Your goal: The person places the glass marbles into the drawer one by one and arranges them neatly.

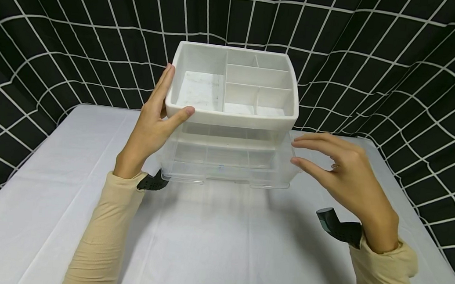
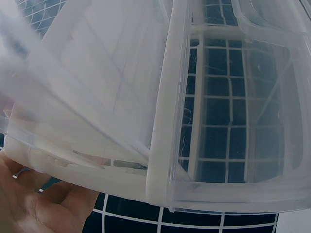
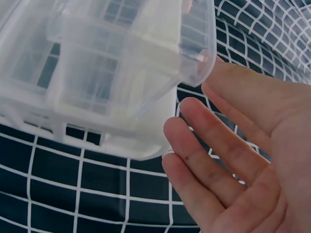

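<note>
A white desk organizer [image 1: 197,117] with a compartmented top tray and clear drawers stands at the middle of the head view. My left hand [image 1: 150,117] holds its upper left corner, the thumb over the front rim and the fingers along the side. Below the tray a clear drawer [image 1: 221,170] juts out toward me. My right hand [image 1: 338,167] is at the drawer's right side, fingers nearly straight and thumb apart from them. In the right wrist view, the thumb side of that hand overlaps the clear drawer's corner [image 3: 197,73], while the other fingertips lie beside the white casing [image 3: 146,145].
A white cloth [image 1: 212,246] covers the table. Behind and at both sides hangs a black curtain with a white grid [image 1: 375,73], close behind the organizer. Black wrist mounts [image 1: 340,227] sit at both sleeves.
</note>
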The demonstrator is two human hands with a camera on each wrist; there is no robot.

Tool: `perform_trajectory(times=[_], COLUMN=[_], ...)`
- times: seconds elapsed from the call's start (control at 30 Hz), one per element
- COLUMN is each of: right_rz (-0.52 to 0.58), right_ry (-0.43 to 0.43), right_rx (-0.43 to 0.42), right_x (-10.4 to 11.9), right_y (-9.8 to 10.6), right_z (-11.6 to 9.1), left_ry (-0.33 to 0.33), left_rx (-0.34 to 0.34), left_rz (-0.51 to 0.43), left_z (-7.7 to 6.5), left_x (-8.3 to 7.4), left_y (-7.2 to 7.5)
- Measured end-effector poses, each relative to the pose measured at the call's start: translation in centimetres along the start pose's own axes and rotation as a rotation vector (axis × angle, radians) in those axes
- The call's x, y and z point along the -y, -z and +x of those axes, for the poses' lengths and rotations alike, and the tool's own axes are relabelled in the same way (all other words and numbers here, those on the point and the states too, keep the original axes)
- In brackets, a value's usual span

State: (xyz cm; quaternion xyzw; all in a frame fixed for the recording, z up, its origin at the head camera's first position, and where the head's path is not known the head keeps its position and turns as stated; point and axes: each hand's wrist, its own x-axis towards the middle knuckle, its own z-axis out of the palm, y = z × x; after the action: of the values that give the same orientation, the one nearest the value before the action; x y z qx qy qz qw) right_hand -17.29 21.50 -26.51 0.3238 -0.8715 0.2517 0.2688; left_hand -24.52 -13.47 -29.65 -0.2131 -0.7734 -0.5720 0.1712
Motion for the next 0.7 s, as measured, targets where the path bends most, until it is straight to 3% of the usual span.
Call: perform_trajectory(times=[0.7], right_rz=[0.008], right_ry=[-0.109], right_rx=[-0.086], right_x=[-1.8], right_y=[0.3], right_z=[-2.3], left_ry=[0.001], left_rx=[-0.001], left_rz=[-0.001], left_z=[-0.1], left_x=[0.0], left_y=[0.0])
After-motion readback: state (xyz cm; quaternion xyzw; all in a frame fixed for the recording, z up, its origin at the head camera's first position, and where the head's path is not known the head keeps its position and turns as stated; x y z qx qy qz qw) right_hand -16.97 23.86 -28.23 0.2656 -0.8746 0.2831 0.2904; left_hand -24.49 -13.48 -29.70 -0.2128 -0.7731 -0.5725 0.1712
